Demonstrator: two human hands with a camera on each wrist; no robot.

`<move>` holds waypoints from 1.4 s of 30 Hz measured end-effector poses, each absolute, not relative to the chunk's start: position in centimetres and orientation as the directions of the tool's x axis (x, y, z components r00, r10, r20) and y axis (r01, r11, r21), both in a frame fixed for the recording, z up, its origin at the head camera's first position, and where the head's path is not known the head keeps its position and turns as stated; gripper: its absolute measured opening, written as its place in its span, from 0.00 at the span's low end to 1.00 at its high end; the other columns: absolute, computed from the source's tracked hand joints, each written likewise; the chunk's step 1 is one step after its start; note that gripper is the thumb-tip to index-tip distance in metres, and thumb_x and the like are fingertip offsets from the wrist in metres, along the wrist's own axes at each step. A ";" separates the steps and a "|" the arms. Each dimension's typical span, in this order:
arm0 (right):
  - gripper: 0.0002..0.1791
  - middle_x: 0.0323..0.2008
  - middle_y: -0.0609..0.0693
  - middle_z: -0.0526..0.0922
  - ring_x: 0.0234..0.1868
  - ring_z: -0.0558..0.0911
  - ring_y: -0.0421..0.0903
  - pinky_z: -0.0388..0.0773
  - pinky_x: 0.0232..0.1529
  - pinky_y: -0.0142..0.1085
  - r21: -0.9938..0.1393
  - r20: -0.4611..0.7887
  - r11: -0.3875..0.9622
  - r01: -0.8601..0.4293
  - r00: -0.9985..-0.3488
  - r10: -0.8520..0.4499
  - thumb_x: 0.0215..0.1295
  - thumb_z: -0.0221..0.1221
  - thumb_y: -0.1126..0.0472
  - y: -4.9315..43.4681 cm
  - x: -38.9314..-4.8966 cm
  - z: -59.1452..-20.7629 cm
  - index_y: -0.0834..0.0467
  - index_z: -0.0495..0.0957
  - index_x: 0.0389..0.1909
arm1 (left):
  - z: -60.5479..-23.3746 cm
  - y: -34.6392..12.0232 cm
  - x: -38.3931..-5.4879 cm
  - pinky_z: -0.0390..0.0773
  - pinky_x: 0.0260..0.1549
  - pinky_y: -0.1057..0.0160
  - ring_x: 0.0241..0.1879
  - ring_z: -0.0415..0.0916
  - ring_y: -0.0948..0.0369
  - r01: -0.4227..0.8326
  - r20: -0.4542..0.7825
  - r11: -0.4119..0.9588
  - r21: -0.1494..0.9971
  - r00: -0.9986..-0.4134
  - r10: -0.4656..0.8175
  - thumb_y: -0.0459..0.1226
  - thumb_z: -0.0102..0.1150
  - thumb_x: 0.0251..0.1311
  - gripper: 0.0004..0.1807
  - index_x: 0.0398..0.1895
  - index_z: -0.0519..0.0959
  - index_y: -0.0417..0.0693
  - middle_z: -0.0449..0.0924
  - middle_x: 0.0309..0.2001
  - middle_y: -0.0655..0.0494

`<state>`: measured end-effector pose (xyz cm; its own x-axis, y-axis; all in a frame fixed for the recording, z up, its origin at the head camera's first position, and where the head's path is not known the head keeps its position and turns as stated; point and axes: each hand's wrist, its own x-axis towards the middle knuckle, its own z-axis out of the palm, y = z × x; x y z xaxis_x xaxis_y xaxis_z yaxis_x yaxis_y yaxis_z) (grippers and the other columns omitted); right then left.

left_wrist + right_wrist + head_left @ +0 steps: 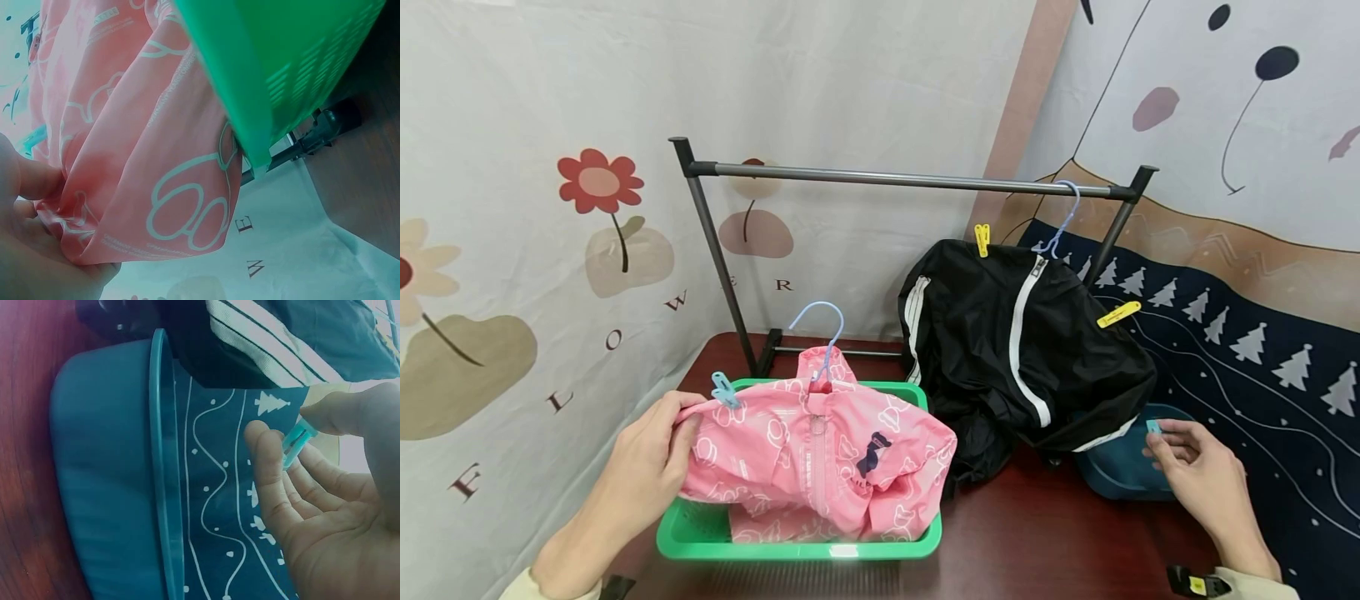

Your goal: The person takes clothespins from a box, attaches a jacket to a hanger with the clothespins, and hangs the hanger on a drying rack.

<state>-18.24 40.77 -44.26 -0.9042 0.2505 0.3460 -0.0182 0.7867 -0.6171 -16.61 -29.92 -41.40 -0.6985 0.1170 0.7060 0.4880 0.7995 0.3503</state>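
A pink printed jacket (790,450) on a light blue hanger (833,333) lies over the green basket (797,551). My left hand (647,458) pinches the jacket's sleeve end at the left, beside a blue clothespin (724,390) clipped to the shoulder. In the left wrist view the pink cloth (137,156) hangs from thumb and fingers. Off to the right, my right hand (1206,475) holds a second blue clothespin (297,442) between thumb and fingers, above the dark teal basin (106,462).
A black jacket (977,317) hangs from the metal rack's bar (887,177) on another hanger (1067,217). Two yellow clothespins (982,240) grip its shoulders. The rack stands on a red-brown table (1022,542), against printed curtains.
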 end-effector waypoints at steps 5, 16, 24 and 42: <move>0.23 0.33 0.18 0.87 0.30 0.87 0.19 0.81 0.33 0.19 -0.643 0.356 0.766 -0.015 -0.891 0.281 0.86 0.70 0.51 40.2 -17.7 -43.8 0.65 0.85 0.66 | -41.5 -29.9 -16.6 0.74 0.46 0.82 0.40 0.78 0.64 0.487 0.705 0.799 0.354 -0.700 0.114 0.22 0.75 0.68 0.20 0.59 0.85 0.46 0.88 0.46 0.55; 0.14 0.29 0.11 0.82 0.31 0.83 0.15 0.75 0.37 0.13 -0.679 0.504 0.731 -0.070 -0.768 0.395 0.78 0.76 0.59 38.6 -17.1 -42.9 0.59 0.90 0.58 | -41.3 -29.9 -16.5 0.75 0.46 0.82 0.40 0.78 0.64 0.478 0.699 0.804 0.353 -0.706 0.113 0.22 0.74 0.70 0.19 0.59 0.85 0.46 0.89 0.46 0.54; 0.15 0.36 0.14 0.84 0.35 0.83 0.15 0.75 0.43 0.10 -0.671 0.589 0.722 -0.168 -0.713 0.381 0.77 0.76 0.63 37.9 -16.9 -42.3 0.60 0.91 0.59 | -41.1 -29.9 -16.5 0.75 0.45 0.81 0.41 0.77 0.65 0.475 0.693 0.805 0.355 -0.712 0.114 0.23 0.74 0.70 0.19 0.59 0.85 0.46 0.88 0.46 0.54; 0.20 0.34 0.24 0.88 0.29 0.86 0.20 0.79 0.43 0.11 -0.636 0.670 0.710 -0.302 -0.673 0.315 0.71 0.78 0.73 36.5 -16.8 -41.8 0.61 0.91 0.61 | -41.1 -29.8 -16.5 0.75 0.44 0.80 0.40 0.77 0.65 0.479 0.695 0.801 0.359 -0.710 0.113 0.23 0.74 0.70 0.19 0.59 0.85 0.46 0.88 0.46 0.54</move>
